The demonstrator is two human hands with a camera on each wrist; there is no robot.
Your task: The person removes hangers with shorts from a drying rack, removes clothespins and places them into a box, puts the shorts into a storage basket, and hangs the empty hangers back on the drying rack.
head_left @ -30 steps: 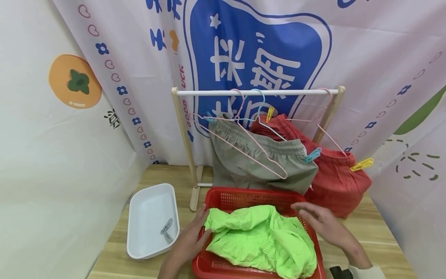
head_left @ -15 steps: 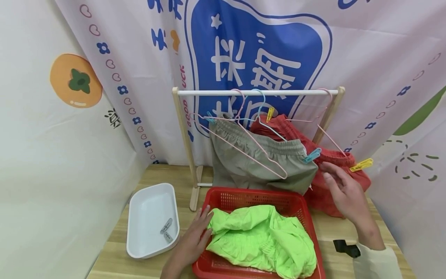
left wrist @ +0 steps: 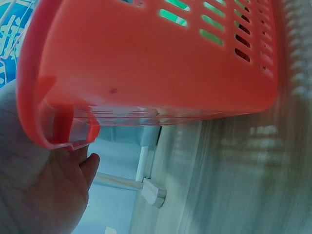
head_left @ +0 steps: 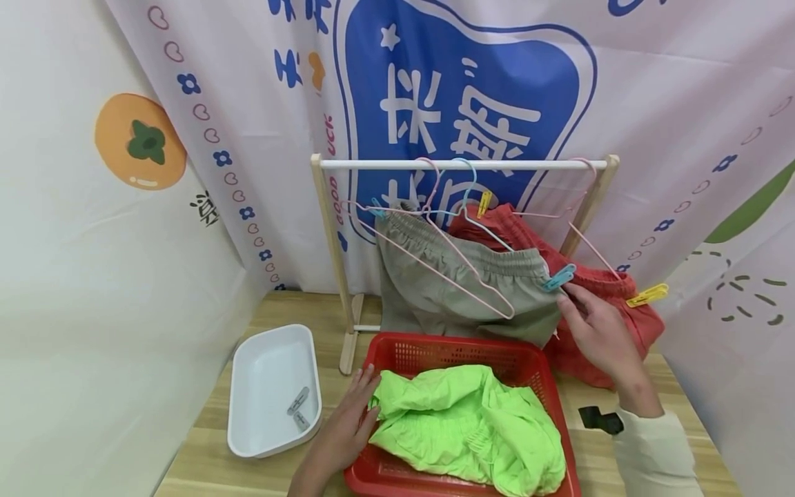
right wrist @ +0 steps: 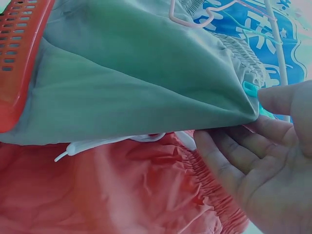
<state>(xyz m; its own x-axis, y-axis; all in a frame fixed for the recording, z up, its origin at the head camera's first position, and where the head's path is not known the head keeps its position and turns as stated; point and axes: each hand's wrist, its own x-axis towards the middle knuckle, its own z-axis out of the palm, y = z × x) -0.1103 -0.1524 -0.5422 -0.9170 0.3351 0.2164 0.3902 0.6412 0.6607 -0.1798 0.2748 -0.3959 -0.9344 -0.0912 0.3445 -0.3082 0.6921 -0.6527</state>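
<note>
A bright green garment (head_left: 462, 421) with gathered parts lies crumpled in a red plastic basket (head_left: 459, 339). My left hand (head_left: 344, 421) rests at the basket's left rim, fingers straight; in the left wrist view it is beside the handle opening. Grey shorts (head_left: 472, 276) hang by clothespins on a blue hanger (head_left: 464, 200). My right hand (head_left: 599, 338) is at the right corner of their elastic waist. In the right wrist view its thumb is at the blue clothespin (right wrist: 250, 89), and its relaxed fingers reach behind the fabric edge.
Red shorts (head_left: 605, 310) with yellow clothespins (head_left: 648, 295) hang behind the grey ones. A bare pink hanger (head_left: 428, 252) hangs in front from the rack's white rod (head_left: 373, 165). Left of the basket stands a white tray (head_left: 273, 352) holding two small grey clips (head_left: 299, 407).
My right hand has left the basket's right side, moved up over the red shorts, then left to the grey shorts' corner. The left hand stays at the basket rim.
</note>
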